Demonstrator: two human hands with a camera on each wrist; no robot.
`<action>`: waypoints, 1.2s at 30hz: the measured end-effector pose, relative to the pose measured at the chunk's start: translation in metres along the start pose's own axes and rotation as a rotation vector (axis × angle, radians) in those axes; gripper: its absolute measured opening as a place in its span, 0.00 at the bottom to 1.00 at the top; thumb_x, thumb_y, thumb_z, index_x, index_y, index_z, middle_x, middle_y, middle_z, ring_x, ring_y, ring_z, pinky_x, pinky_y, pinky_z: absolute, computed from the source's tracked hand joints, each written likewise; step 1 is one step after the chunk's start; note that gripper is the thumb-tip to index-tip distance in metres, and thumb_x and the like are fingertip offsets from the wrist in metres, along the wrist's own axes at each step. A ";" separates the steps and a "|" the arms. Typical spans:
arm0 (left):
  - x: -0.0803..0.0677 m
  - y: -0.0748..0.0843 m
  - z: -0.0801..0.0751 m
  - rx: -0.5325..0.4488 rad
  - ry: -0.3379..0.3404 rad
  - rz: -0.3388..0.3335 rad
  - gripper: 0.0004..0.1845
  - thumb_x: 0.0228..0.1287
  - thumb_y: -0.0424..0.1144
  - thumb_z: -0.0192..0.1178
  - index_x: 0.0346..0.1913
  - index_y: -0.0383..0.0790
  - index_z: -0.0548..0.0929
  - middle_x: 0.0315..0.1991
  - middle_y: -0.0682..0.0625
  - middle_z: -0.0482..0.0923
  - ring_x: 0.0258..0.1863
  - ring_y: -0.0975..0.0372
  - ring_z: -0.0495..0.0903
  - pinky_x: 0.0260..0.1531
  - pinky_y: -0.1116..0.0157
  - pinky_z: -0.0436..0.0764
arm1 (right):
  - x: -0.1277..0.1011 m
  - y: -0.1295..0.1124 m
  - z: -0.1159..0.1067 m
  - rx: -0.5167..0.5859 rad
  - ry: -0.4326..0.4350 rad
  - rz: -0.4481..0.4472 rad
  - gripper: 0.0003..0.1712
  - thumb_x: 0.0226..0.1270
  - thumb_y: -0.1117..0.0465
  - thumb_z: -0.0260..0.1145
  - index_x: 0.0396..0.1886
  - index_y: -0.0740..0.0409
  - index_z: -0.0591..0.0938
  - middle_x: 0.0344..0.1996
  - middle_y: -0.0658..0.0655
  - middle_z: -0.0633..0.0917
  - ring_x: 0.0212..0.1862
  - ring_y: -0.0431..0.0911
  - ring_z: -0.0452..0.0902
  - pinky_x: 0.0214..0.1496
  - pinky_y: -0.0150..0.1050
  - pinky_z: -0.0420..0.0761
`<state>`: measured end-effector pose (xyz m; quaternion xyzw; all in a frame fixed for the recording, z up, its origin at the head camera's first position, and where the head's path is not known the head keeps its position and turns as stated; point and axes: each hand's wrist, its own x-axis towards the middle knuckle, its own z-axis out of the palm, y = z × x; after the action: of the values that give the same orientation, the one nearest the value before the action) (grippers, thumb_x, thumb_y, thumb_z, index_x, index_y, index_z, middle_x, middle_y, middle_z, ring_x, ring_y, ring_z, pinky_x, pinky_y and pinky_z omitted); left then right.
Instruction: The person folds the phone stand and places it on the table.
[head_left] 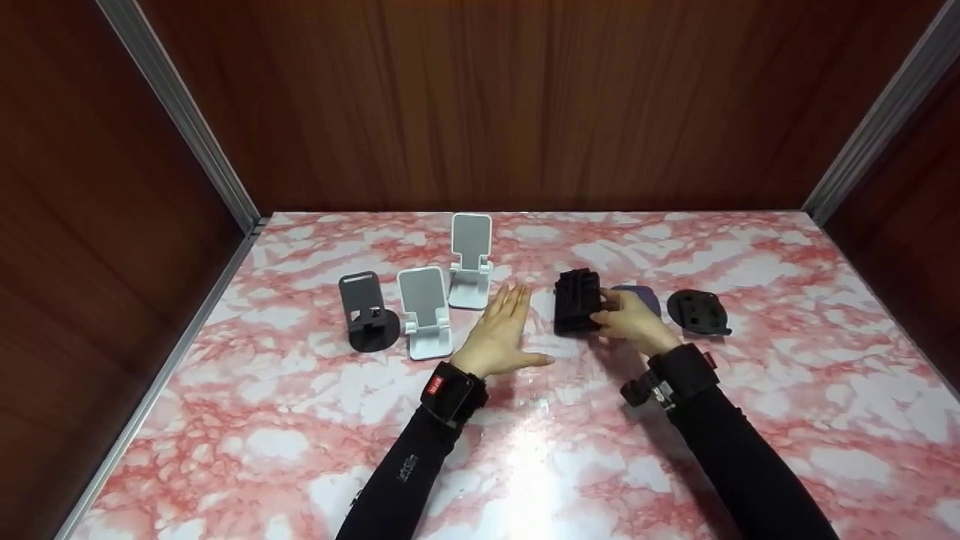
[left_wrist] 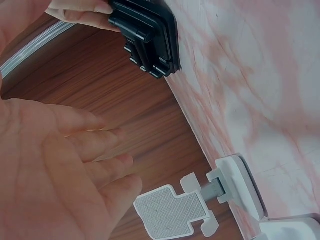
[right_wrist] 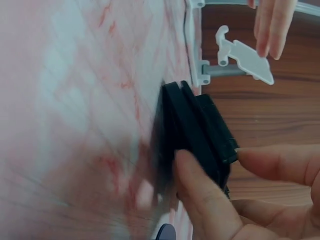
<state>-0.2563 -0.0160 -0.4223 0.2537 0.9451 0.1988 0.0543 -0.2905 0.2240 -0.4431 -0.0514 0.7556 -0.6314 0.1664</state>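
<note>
stands number six on the marble table (head_left: 300, 420): two white ones (head_left: 425, 311) (head_left: 471, 259) and a grey one (head_left: 366, 311) upright at left, a folded black stand (head_left: 577, 301) at centre, a round black one (head_left: 699, 312) at right. right hand (head_left: 631, 321) pinches the folded black stand between thumb and fingers. left hand (head_left: 499, 331) lies flat, fingers straight, holding nothing. a purple one (head_left: 643, 297) sits mostly hidden behind the right hand.
</note>
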 end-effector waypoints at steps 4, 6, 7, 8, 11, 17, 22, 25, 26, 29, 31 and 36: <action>0.001 0.000 0.001 0.002 -0.006 -0.002 0.61 0.54 0.60 0.68 0.76 0.32 0.41 0.77 0.40 0.36 0.75 0.51 0.32 0.73 0.55 0.39 | -0.002 -0.002 0.001 -0.004 -0.001 0.025 0.38 0.73 0.72 0.50 0.73 0.75 0.42 0.69 0.79 0.55 0.68 0.65 0.57 0.65 0.53 0.69; 0.001 0.000 0.001 -0.002 -0.007 -0.004 0.61 0.54 0.60 0.68 0.76 0.33 0.41 0.77 0.40 0.37 0.75 0.51 0.33 0.73 0.56 0.39 | -0.003 -0.003 0.002 0.012 -0.021 0.020 0.38 0.74 0.71 0.50 0.74 0.74 0.41 0.70 0.78 0.53 0.69 0.65 0.56 0.67 0.54 0.66; 0.001 0.000 0.001 -0.002 -0.007 -0.004 0.61 0.54 0.60 0.68 0.76 0.33 0.42 0.77 0.39 0.37 0.75 0.51 0.33 0.73 0.56 0.39 | -0.004 -0.004 0.002 0.022 -0.033 0.013 0.38 0.75 0.70 0.49 0.74 0.74 0.40 0.70 0.77 0.53 0.69 0.65 0.56 0.67 0.55 0.65; 0.001 0.000 0.001 -0.004 -0.007 -0.005 0.61 0.54 0.60 0.68 0.76 0.33 0.42 0.77 0.39 0.38 0.75 0.51 0.34 0.73 0.56 0.39 | -0.004 -0.004 0.002 0.037 -0.041 0.008 0.38 0.75 0.70 0.49 0.74 0.74 0.40 0.70 0.77 0.52 0.69 0.65 0.56 0.68 0.55 0.64; 0.001 0.000 0.000 -0.003 -0.006 -0.009 0.61 0.54 0.60 0.68 0.76 0.33 0.42 0.77 0.39 0.39 0.75 0.51 0.35 0.73 0.56 0.40 | -0.003 -0.003 0.004 0.088 -0.062 0.005 0.38 0.76 0.71 0.48 0.74 0.72 0.38 0.71 0.76 0.51 0.69 0.65 0.57 0.68 0.54 0.64; 0.001 0.000 0.000 -0.006 -0.006 -0.009 0.61 0.54 0.61 0.68 0.76 0.32 0.43 0.77 0.39 0.39 0.75 0.50 0.36 0.73 0.57 0.40 | -0.001 -0.002 0.009 0.107 -0.055 0.010 0.40 0.75 0.72 0.49 0.74 0.71 0.35 0.71 0.76 0.50 0.69 0.64 0.56 0.69 0.53 0.63; 0.001 0.001 -0.002 -0.002 -0.014 -0.013 0.61 0.55 0.61 0.67 0.76 0.33 0.42 0.77 0.40 0.38 0.75 0.51 0.35 0.73 0.57 0.40 | -0.003 -0.002 0.009 0.055 -0.063 -0.017 0.43 0.74 0.71 0.51 0.74 0.70 0.33 0.73 0.75 0.44 0.73 0.63 0.48 0.72 0.52 0.59; 0.001 0.001 -0.002 -0.004 -0.012 -0.014 0.61 0.54 0.62 0.67 0.76 0.33 0.43 0.77 0.40 0.39 0.75 0.51 0.35 0.73 0.56 0.40 | -0.006 -0.005 0.007 0.019 -0.086 -0.041 0.43 0.75 0.69 0.52 0.74 0.70 0.35 0.74 0.73 0.39 0.75 0.61 0.38 0.74 0.50 0.53; 0.001 0.001 -0.002 -0.008 -0.010 -0.014 0.61 0.54 0.61 0.67 0.76 0.33 0.43 0.77 0.40 0.39 0.75 0.51 0.35 0.73 0.56 0.41 | -0.008 -0.006 0.006 -0.010 -0.088 -0.045 0.43 0.75 0.68 0.53 0.75 0.69 0.36 0.74 0.71 0.38 0.75 0.60 0.34 0.74 0.50 0.51; 0.001 0.001 -0.002 -0.015 -0.005 -0.011 0.60 0.54 0.61 0.68 0.76 0.32 0.43 0.77 0.40 0.39 0.75 0.50 0.36 0.73 0.56 0.41 | -0.014 -0.013 0.004 -0.109 -0.086 -0.053 0.44 0.75 0.62 0.56 0.77 0.63 0.39 0.76 0.66 0.36 0.75 0.59 0.27 0.75 0.52 0.49; 0.000 0.001 -0.003 -0.011 -0.005 -0.009 0.60 0.54 0.61 0.68 0.76 0.32 0.43 0.77 0.40 0.39 0.75 0.51 0.36 0.73 0.56 0.41 | -0.019 -0.018 0.004 -0.184 -0.079 -0.047 0.45 0.75 0.57 0.58 0.78 0.58 0.40 0.76 0.64 0.36 0.75 0.60 0.27 0.74 0.54 0.50; -0.001 0.001 -0.004 -0.009 0.007 -0.005 0.61 0.54 0.61 0.68 0.76 0.33 0.42 0.77 0.39 0.39 0.75 0.51 0.35 0.73 0.57 0.39 | -0.030 -0.029 0.005 -0.308 -0.062 -0.077 0.47 0.73 0.53 0.60 0.79 0.53 0.41 0.76 0.63 0.37 0.74 0.63 0.32 0.71 0.60 0.55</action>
<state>-0.2557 -0.0169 -0.4185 0.2506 0.9450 0.2037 0.0523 -0.2647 0.2224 -0.4099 -0.1250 0.8353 -0.5123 0.1555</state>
